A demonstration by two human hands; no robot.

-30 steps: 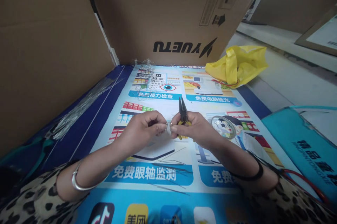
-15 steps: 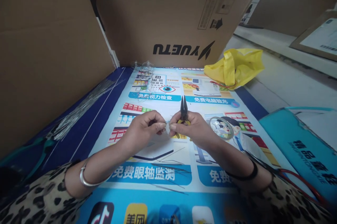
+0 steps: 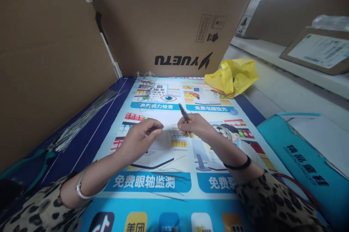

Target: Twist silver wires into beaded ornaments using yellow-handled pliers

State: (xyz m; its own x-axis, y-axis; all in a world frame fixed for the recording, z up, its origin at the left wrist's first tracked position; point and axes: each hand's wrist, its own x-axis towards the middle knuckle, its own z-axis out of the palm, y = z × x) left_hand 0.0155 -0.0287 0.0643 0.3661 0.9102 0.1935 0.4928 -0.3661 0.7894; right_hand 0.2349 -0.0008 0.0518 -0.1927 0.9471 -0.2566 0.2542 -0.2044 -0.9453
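Observation:
My right hand (image 3: pixel 196 126) is closed around small pliers (image 3: pixel 184 113) with yellow grips; their dark jaws point up and to the left. My left hand (image 3: pixel 144 135) is pinched on a thin piece of wire (image 3: pixel 167 129) that runs toward the right hand. Both hands hover a little apart above a printed poster mat (image 3: pixel 160 166). I wear a silver bangle on the left wrist and a black band on the right.
Large cardboard boxes (image 3: pixel 169 17) wall in the back and left. A bundle of thin wires (image 3: pixel 81 116) lies along the left, loose wires (image 3: pixel 166 175) lie near me. A yellow plastic bag (image 3: pixel 231 76), a round clear dish (image 3: pixel 226 132) and a teal bag (image 3: pixel 305 163) sit to the right.
The hands have drawn slightly apart. The pliers tilted from pointing straight up to leaning left. The camera view has shifted, so everything sits a little further left.

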